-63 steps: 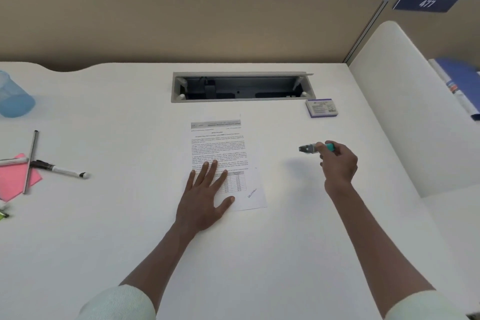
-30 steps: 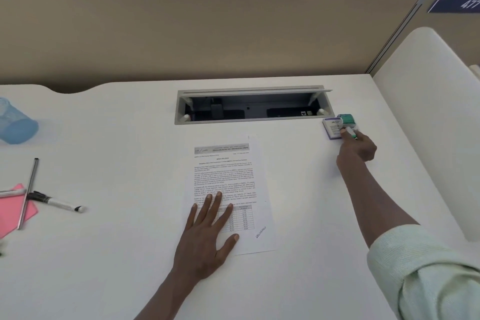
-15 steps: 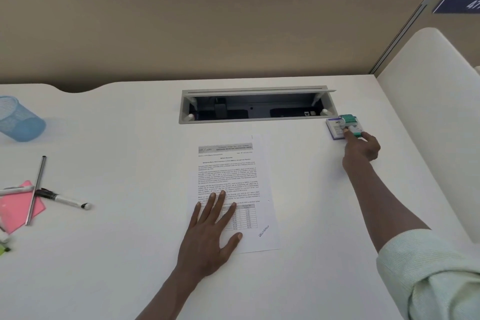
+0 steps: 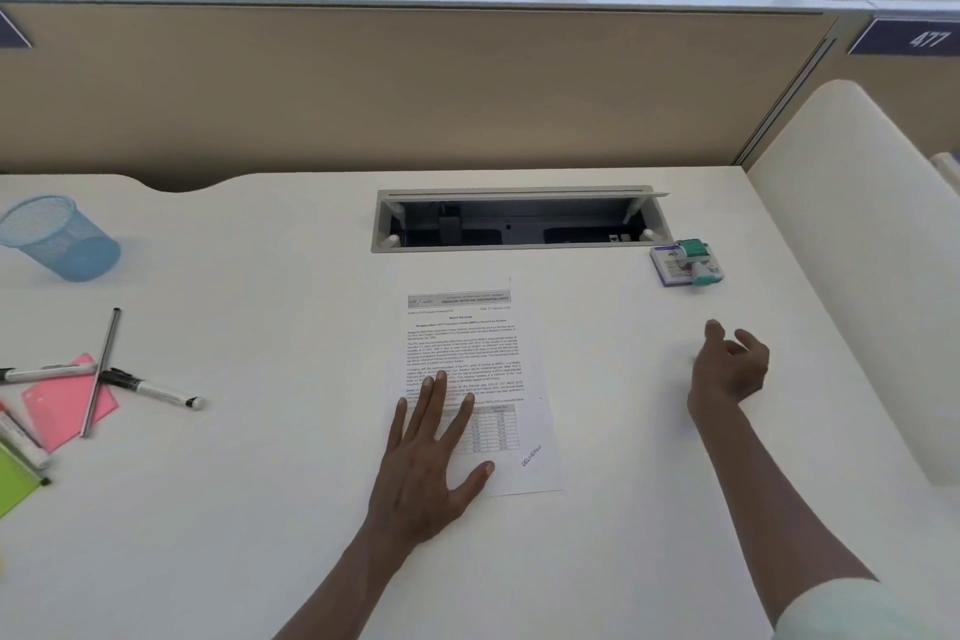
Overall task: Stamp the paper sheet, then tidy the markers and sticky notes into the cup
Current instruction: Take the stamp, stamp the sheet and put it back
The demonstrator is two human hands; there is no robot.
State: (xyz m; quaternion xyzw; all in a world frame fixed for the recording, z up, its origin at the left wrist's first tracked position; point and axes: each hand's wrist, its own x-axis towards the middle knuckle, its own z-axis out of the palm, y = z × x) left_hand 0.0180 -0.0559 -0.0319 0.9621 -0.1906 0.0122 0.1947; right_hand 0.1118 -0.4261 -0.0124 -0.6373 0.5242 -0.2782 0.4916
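A printed paper sheet lies mid-desk with a slanted blue stamp mark near its lower right corner. My left hand rests flat on the sheet's lower left part, fingers spread. My right hand hovers empty over the bare desk to the right, fingers loosely apart. The green-and-white stamp lies on the purple ink pad at the back right, well beyond my right hand. A blue mesh cup stands at far left. Markers and a pink sticky note lie left.
An open grey cable tray is sunk into the desk behind the sheet. A beige partition runs along the back. A white curved divider bounds the right side. A green sticky note, another marker and a thin metal rod lie at left.
My right hand carried the stamp to the ink pad, let go of it there, and has drawn back toward me empty. My left hand stayed on the sheet.
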